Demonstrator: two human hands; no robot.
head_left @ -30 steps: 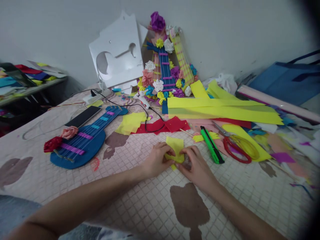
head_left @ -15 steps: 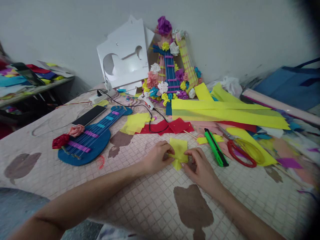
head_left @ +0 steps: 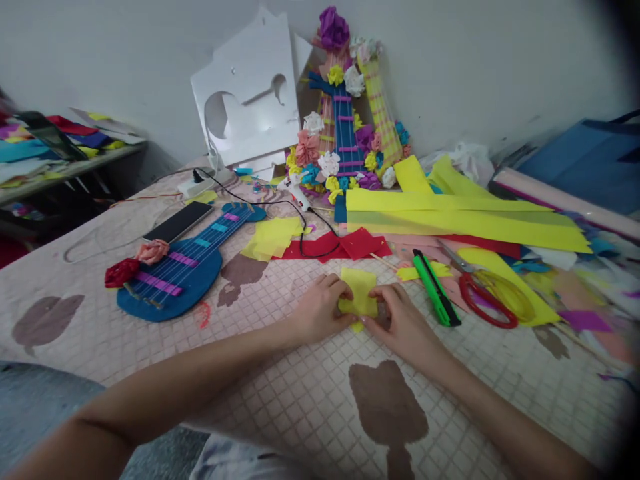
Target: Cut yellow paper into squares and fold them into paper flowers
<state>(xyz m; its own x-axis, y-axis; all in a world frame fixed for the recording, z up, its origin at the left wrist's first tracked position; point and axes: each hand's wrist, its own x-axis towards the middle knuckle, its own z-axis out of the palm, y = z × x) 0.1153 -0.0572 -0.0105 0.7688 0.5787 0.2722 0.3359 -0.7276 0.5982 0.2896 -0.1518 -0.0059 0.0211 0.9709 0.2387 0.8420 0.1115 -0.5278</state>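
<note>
A small piece of yellow crepe paper (head_left: 361, 287) is pinched between my two hands, just above the patterned tablecloth. My left hand (head_left: 325, 307) closes on its left edge with thumb and bent fingers. On the opposite edge, my right hand (head_left: 393, 313) grips with thumb and forefinger. The lower part of the paper is gathered and partly hidden by my fingers. Beyond my hands lie red paper pieces (head_left: 363, 244) and a stack of yellow squares (head_left: 273, 238). To the right is a green utility knife (head_left: 435, 288), with red-handled scissors (head_left: 487, 303) beside it.
A blue paper guitar (head_left: 195, 277) with two paper roses lies left, near a black phone (head_left: 179, 221). A white glue gun (head_left: 297, 193) trails its cord across the cloth. Long yellow strips (head_left: 465, 220) and scraps cover the right; decorated guitars (head_left: 345, 133) lean against the wall.
The crepe paper's lower part has been drawn in and less of it hangs below my fingers. My hands stay close together on it. The view has tilted slightly.
</note>
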